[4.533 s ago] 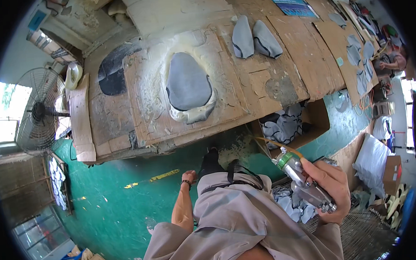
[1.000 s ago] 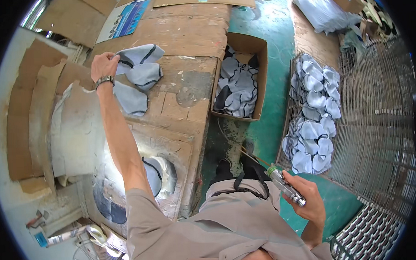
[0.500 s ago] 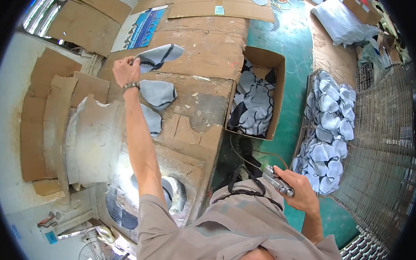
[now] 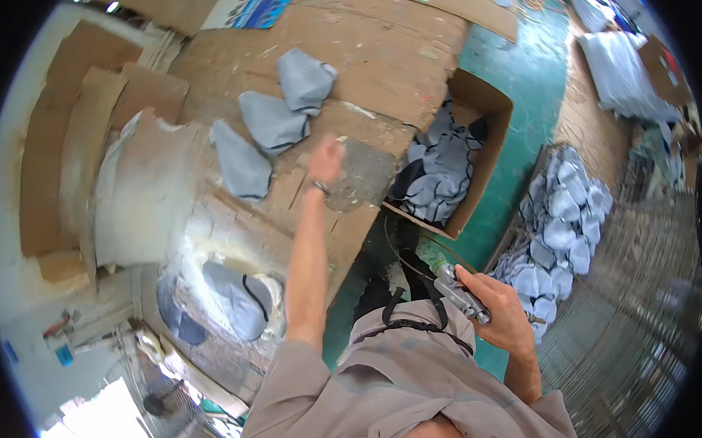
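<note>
My right hand (image 4: 502, 312) is wrapped round a metal spray gun (image 4: 462, 294) with a thin hose, held at my right side. My left hand (image 4: 326, 161), blurred by motion, is over the cardboard-covered table (image 4: 390, 37), beside a dark grey patch; its fingers are too smeared to read. Left of it, three grey fabric pieces with black edging lie in a slanting row: a far piece (image 4: 306, 80), a middle piece (image 4: 274, 122) and a near piece (image 4: 241, 163). Another grey piece (image 4: 237, 296) sits on the white-crusted surface left of my left forearm.
An open cardboard box (image 4: 495, 146) holding a heap of grey and black pieces stands at the table's right edge. Further right, many grey pieces (image 4: 564, 217) are piled beside a wire mesh rack (image 4: 642, 253). A white sack (image 4: 623, 74) lies at the far right. A fan stands lower left.
My left hand has let go of the grey fabric piece, which now lies with the other two, and has moved right and nearer to me. The view has turned; the spray gun stays in my right hand.
</note>
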Available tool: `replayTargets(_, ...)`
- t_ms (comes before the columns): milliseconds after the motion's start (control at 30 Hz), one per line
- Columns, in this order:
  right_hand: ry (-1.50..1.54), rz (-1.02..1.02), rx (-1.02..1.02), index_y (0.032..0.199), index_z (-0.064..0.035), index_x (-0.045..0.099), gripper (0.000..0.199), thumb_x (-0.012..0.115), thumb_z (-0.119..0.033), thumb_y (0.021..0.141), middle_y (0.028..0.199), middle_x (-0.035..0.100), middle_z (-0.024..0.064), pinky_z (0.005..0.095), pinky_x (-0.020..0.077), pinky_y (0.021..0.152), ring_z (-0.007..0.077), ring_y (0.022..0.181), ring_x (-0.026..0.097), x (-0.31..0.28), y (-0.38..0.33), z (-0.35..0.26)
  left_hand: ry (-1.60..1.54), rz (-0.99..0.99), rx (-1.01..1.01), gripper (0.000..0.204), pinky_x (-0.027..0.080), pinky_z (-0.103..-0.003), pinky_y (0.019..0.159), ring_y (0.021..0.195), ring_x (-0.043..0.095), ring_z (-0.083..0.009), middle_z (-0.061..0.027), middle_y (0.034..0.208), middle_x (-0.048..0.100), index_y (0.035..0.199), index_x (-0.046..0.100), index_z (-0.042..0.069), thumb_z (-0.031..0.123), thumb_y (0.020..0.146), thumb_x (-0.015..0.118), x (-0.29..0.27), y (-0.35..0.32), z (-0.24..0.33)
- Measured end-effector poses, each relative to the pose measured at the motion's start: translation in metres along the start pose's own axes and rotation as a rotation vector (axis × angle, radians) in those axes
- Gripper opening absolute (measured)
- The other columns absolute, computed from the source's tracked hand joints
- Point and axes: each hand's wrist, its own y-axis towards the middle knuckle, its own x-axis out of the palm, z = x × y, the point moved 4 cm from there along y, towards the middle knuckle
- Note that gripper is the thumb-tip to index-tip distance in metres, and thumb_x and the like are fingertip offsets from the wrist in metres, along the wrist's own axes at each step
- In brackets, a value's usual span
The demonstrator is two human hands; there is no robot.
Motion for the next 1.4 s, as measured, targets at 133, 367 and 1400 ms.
replayTargets(133, 0.139, -0.054, -0.219, 0.139, 0.0033, 0.058, 0.071, 0.074, 0.007, 0.07, 0.1, 0.067, 0.0208, 0.0367, 0.0524, 0.079, 0.0378, 0.088, 0.067, -0.01, 0.031, -0.02, -0.285, -0.138, -0.148, 0.034, 0.054, -0.036, 0.092, 0.106, 0.072, -0.0238, -0.0102, 0.115, 0.076, 0.126, 0.07, 0.008, 0.022, 0.096, 0.068, -0.001, -0.16, 0.005)
replayTargets(367, 0.206, -0.411, -0.406, 0.14, 0.0075, 0.056, 0.085, 0.064, -0.009, 0.056, 0.093, 0.065, 0.0201, 0.035, 0.0521, 0.076, 0.0362, 0.082, 0.067, -0.018, 0.049, -0.075, 0.352, 0.834, -0.403, 0.034, 0.05, -0.045, 0.099, 0.115, 0.064, -0.0364, -0.0172, 0.123, 0.069, 0.123, 0.068, 0.005, 0.015, 0.091, 0.071, -0.171, -0.383, -0.043)
replayTargets(1400, -0.104, -0.212, -0.445, 0.127, 0.0001, 0.071, 0.059, 0.076, -0.004, 0.068, 0.104, 0.07, 0.0161, 0.0322, 0.049, 0.085, 0.0249, 0.091, 0.065, 0.145, -0.092, -0.272, 0.401, 0.946, -0.632, 0.048, 0.029, -0.064, 0.115, 0.136, 0.049, -0.0327, -0.0108, 0.14, 0.057, 0.132, 0.061, 0.012, 0.036, 0.091, 0.071, -0.201, -0.486, -0.152)
